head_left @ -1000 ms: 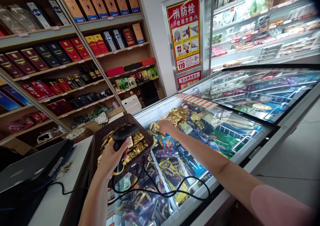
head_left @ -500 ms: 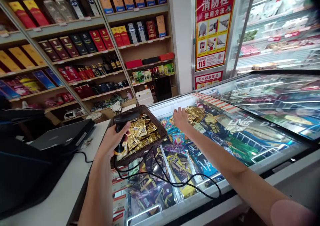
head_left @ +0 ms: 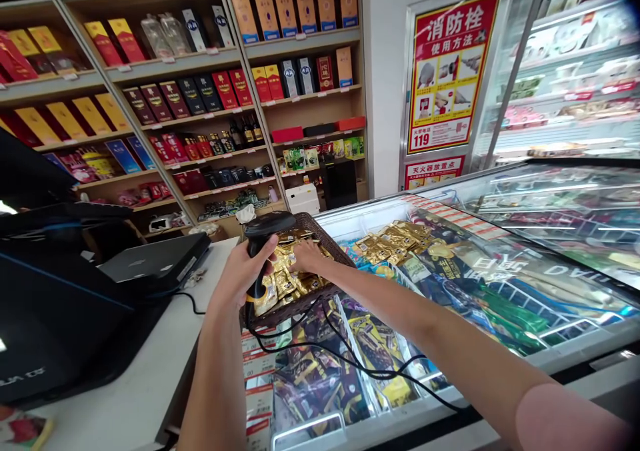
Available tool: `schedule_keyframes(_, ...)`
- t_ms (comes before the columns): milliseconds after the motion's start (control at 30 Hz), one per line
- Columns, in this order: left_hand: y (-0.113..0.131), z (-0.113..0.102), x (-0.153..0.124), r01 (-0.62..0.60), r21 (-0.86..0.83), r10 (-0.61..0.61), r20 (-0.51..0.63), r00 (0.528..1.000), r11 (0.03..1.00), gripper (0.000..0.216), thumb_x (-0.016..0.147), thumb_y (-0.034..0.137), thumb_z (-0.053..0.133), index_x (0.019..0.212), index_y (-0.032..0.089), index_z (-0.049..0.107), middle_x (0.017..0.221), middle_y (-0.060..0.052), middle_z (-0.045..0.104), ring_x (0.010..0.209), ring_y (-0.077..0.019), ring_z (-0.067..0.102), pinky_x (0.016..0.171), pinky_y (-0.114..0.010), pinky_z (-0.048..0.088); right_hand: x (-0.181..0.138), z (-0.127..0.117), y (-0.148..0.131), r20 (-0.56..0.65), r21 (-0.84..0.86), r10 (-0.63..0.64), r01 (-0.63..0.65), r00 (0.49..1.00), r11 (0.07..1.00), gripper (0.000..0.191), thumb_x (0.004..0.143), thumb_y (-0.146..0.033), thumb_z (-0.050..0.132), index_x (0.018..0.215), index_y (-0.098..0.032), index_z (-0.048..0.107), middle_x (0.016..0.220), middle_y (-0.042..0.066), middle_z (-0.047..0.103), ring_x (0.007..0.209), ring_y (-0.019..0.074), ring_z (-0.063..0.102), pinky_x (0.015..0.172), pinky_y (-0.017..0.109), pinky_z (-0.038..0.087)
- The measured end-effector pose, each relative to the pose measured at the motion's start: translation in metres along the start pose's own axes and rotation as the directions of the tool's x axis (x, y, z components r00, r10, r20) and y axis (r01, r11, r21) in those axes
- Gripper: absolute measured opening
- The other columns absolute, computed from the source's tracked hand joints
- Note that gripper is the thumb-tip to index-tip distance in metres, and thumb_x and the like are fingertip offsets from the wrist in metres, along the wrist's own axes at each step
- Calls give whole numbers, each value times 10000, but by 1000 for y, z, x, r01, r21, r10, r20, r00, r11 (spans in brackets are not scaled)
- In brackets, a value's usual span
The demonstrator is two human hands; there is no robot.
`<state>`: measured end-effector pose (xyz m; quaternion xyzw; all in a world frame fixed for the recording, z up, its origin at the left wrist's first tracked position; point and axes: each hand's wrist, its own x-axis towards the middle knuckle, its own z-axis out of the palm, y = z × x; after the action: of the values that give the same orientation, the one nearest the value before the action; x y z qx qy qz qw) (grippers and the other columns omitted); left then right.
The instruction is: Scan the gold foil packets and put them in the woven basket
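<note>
My left hand (head_left: 247, 264) is wrapped around the grip of a black handheld barcode scanner (head_left: 270, 223), its head above the near left part of a brown woven basket (head_left: 345, 254). Shiny gold packets (head_left: 285, 281) fill the basket. Over its far side, my right hand (head_left: 306, 258) reaches down among them, touching the packets. Its fingertips are lost against the gold, so whether it grips one is unclear. To the right of the basket, more gold packets (head_left: 395, 241) lie in a loose pile on the freezer's glass top.
The scanner's black cable (head_left: 345, 358) loops over the chest freezer (head_left: 425, 404), which holds bagged ice creams. On the left, a white counter (head_left: 150, 364) bears a black flat device (head_left: 155, 261). Shelves of boxed bottles (head_left: 175, 98) stand behind.
My right hand has moved left from the gold pile on the freezer into the basket. My left hand keeps hold of the scanner. The whole view has shifted slightly.
</note>
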<state>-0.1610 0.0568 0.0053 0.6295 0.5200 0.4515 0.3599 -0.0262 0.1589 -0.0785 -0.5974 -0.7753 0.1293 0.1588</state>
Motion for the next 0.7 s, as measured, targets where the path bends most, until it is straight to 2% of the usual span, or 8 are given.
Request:
schedule_keyframes(133, 5, 4, -2, 9, 36, -9, 0, 1000, 999, 533, 694, 676, 742, 771, 171, 588, 650, -13, 621, 511, -121, 529, 499, -243, 380, 5, -1, 6, -6, 50, 55, -54, 998, 997, 619, 585, -308, 926, 1125, -90, 716, 1228, 244, 673, 1148, 390, 628, 880, 412, 516)
schedule_keyframes(267, 11, 10, -5, 55, 62, -56, 8, 998, 997, 548, 679, 691, 742, 733, 172, 574, 633, -18, 618, 516, -121, 530, 498, -241, 372, -3, -7, 27, -117, 144, 93, -76, 989, 987, 395, 745, -236, 783, 1126, -167, 703, 1134, 162, 721, 1029, 314, 676, 758, 335, 505)
schedule_keyframes(367, 14, 17, -6, 65, 38, -66, 25, 997, 997, 560, 657, 696, 752, 740, 173, 571, 656, -16, 619, 510, -117, 525, 485, -240, 365, -14, -14, 57, -223, 233, 106, -53, 969, 971, 267, 859, -305, 658, 1105, -203, 684, 1028, 92, 736, 932, 251, 675, 692, 287, 473)
schedule_keyframes(433, 14, 22, -7, 63, 18, -64, 57, 996, 998, 562, 649, 692, 760, 758, 173, 574, 671, -10, 613, 511, -114, 525, 487, -239, 373, -20, -18, 83, -323, 390, 143, -6, 936, 921, 208, 875, -337, 624, 1021, -203, 686, 914, 52, 725, 824, 212, 657, 653, 267, 455)
schedule_keyframes(533, 13, 29, -6, 57, 18, -58, 86, 995, 998, 562, 641, 681, 772, 779, 171, 581, 670, 0, 596, 511, -110, 512, 480, -233, 364, -24, -23, 123, -428, 654, 293, 69, 855, 753, 157, 869, -331, 604, 902, -193, 671, 822, 19, 687, 736, 174, 624, 625, 249, 452)
schedule_keyframes(600, 11, 34, -5, 60, 43, -63, 81, 995, 997, 566, 639, 682, 773, 780, 167, 587, 664, -1, 591, 507, -109, 499, 467, -230, 347, -23, -28, 147, -429, 720, 370, 65, 824, 691, 174, 871, -349, 598, 860, -186, 655, 808, 15, 674, 707, 161, 618, 605, 241, 457)
schedule_keyframes(700, 7, 41, -2, 61, 81, -66, 50, 997, 995, 579, 632, 700, 764, 769, 164, 592, 659, -6, 591, 501, -113, 490, 458, -234, 337, -21, -39, 175, -420, 749, 429, 38, 800, 662, 201, 853, -373, 632, 866, -174, 658, 786, 18, 673, 661, 150, 609, 585, 238, 452)
